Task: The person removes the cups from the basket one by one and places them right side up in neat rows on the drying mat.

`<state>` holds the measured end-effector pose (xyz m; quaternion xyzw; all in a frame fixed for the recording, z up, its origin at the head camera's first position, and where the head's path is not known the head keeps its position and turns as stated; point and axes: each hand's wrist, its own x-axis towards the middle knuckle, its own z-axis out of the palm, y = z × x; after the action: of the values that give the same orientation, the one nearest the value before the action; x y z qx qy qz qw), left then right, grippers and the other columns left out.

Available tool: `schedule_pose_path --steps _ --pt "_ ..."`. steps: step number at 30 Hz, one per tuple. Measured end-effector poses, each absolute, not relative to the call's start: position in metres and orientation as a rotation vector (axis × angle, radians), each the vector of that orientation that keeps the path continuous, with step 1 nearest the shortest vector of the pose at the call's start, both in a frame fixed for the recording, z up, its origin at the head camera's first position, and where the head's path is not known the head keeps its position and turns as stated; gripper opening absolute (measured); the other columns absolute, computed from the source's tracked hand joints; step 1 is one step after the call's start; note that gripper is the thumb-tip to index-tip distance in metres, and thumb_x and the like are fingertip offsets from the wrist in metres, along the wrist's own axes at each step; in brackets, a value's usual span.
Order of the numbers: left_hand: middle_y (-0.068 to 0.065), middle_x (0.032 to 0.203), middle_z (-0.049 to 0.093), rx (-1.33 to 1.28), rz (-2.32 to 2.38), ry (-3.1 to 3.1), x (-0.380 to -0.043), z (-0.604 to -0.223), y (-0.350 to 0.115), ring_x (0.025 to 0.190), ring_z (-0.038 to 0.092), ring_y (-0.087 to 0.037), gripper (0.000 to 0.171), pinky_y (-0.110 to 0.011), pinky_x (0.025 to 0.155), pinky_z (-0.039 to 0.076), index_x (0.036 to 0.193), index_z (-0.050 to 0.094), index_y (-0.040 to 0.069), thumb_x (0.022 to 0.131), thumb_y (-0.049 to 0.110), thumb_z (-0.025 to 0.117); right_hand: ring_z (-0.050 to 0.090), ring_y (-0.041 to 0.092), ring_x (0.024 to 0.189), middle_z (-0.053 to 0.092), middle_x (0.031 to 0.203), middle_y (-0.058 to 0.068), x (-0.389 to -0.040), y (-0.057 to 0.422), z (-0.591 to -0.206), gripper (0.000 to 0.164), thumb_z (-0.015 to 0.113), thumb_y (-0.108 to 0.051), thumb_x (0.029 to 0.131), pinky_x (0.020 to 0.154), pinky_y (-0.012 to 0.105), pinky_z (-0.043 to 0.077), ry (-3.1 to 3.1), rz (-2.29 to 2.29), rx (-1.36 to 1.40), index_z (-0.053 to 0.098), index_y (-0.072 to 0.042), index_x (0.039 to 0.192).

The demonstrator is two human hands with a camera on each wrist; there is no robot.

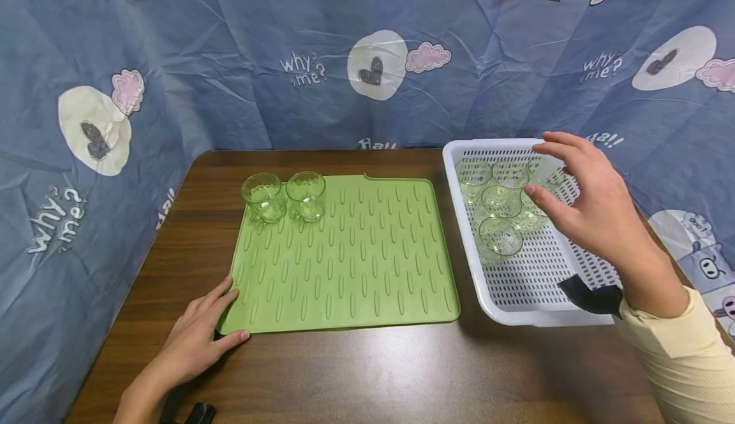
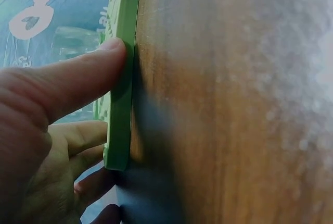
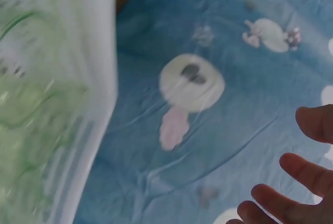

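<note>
My left hand (image 1: 198, 341) rests at the near left corner of a green ridged drying mat (image 1: 367, 255). Its thumb (image 2: 99, 65) touches the mat's front edge, while the other fingers lie along the left side. Two clear green-tinted glasses stand side by side at the mat's back left: one glass (image 1: 265, 201) at the corner, another glass (image 1: 307, 197) just right of it. Above the white plastic basket (image 1: 476, 277), my right hand (image 1: 597, 201) hovers with fingers spread and nothing in them. Several similar glasses (image 1: 501, 238) are grouped in the basket's left and back part.
The mat and basket sit on a dark wooden table (image 1: 390, 373), with the basket to the mat's right. A blue printed cloth (image 1: 321, 111) hangs behind and around the table. A black strap (image 1: 594, 298) is on the right wrist, above the basket's near side.
</note>
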<state>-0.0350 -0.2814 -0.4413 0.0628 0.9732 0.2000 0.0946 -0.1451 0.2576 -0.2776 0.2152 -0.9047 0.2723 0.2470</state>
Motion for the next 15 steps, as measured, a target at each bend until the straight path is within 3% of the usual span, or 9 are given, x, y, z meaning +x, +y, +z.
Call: schedule_pose_path --steps 5,10,12,15 --pt "-0.020 0.161 0.027 0.186 0.584 2.888 -0.035 -0.441 -0.281 0.134 0.034 -0.047 0.084 -0.072 0.093 0.035 0.148 0.041 -0.001 0.087 0.046 0.073 0.053 0.038 0.113 0.053 0.145 0.018 -0.142 0.282 -0.282 0.057 0.077 -0.005 0.079 0.088 0.013 0.029 -2.514 0.678 0.543 0.059 -0.004 0.133" --pt "-0.020 0.161 0.027 0.181 0.569 2.881 -0.035 -0.442 -0.282 0.133 0.035 -0.047 0.084 -0.071 0.092 0.036 0.148 0.041 -0.001 0.087 0.046 0.072 0.051 0.041 0.119 0.051 0.146 0.020 -0.138 0.293 -0.286 0.055 0.075 -0.008 0.082 0.089 0.021 0.032 -2.574 0.640 0.507 0.058 -0.003 0.134" --pt "-0.020 0.162 0.026 0.180 0.570 2.876 -0.036 -0.442 -0.282 0.133 0.034 -0.047 0.084 -0.071 0.092 0.036 0.149 0.040 -0.001 0.087 0.047 0.072 0.052 0.040 0.118 0.051 0.146 0.020 -0.137 0.296 -0.289 0.055 0.075 -0.008 0.083 0.089 0.018 0.033 -2.582 0.639 0.504 0.058 -0.003 0.135" --pt "-0.020 0.162 0.026 0.182 0.572 2.875 -0.036 -0.443 -0.283 0.134 0.034 -0.047 0.084 -0.071 0.091 0.036 0.149 0.040 0.000 0.087 0.047 0.072 0.051 0.034 0.120 0.051 0.146 0.019 -0.137 0.299 -0.294 0.055 0.075 -0.007 0.082 0.086 0.003 0.027 -2.581 0.650 0.509 0.058 -0.004 0.135"
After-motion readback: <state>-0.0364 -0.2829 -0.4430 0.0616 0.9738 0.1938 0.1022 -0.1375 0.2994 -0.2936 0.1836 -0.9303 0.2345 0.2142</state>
